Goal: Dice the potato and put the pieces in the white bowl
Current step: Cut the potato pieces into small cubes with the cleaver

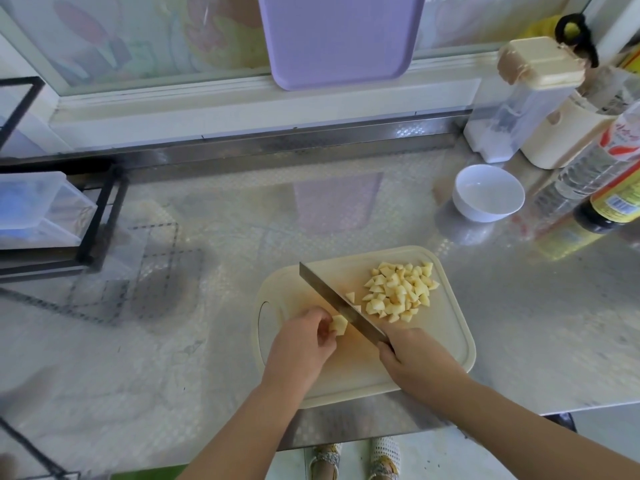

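There is one view, from a camera worn on the person's head, facing forward and steeply down over the steel desk (519,323). It sits close in: both forearms run up from the bottom edge, and the left hand (299,342) and right hand (415,362) meet over the cutting board (450,327) just below centre. The lens is wide (straight lines bow toward the edges). The top reaches the lilac tray (341,39) at the window; the bottom catches sandalled feet (384,455) on the floor.
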A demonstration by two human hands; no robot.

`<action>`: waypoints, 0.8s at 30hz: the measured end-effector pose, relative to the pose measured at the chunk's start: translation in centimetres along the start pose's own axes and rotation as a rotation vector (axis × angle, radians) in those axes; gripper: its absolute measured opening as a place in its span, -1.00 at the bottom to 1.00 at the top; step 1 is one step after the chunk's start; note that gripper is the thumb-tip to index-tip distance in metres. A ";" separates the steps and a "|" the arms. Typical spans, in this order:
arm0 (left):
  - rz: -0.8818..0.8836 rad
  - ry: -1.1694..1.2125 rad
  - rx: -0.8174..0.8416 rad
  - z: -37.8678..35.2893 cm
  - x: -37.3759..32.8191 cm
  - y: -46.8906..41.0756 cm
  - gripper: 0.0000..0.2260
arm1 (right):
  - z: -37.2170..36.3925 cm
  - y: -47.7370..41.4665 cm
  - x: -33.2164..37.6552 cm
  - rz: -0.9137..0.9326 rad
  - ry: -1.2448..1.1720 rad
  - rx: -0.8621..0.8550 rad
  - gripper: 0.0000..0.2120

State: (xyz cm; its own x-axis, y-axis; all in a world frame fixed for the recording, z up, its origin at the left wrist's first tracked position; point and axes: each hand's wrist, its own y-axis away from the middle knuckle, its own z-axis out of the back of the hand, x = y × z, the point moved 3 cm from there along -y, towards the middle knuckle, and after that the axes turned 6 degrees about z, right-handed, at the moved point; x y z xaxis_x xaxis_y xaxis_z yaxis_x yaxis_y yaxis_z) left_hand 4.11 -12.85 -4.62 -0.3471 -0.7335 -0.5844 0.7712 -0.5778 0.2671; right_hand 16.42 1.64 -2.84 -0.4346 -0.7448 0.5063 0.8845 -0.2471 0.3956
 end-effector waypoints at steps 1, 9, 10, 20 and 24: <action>0.001 0.003 -0.004 -0.1 0.1 0.0 -0.89 | -0.1 0.0 0.0 -0.003 0.000 0.000 -0.84; -0.023 -0.026 -0.033 -0.2 0.2 -0.1 -0.88 | -0.6 -0.1 0.2 -0.017 -0.005 0.007 -0.82; -0.031 -0.032 -0.037 -0.2 0.2 -0.1 -0.88 | -0.5 -0.1 0.2 -0.016 -0.002 0.010 -0.82; -0.086 -0.041 -0.072 -0.6 0.4 0.1 -0.90 | -0.9 -0.8 0.3 -0.019 -0.007 0.069 -0.90; -0.080 -0.047 -0.054 -0.5 0.5 0.1 -0.90 | -1.0 -0.9 0.5 -0.044 -0.028 0.055 -0.87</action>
State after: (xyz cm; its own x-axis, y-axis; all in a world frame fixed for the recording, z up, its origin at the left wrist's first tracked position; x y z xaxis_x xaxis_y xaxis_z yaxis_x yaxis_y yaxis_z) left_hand 4.29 -13.14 -5.29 -0.4318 -0.7026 -0.5656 0.7674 -0.6157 0.1790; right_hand 15.55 0.91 -3.71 -0.4782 -0.7164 0.5081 0.8541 -0.2446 0.4590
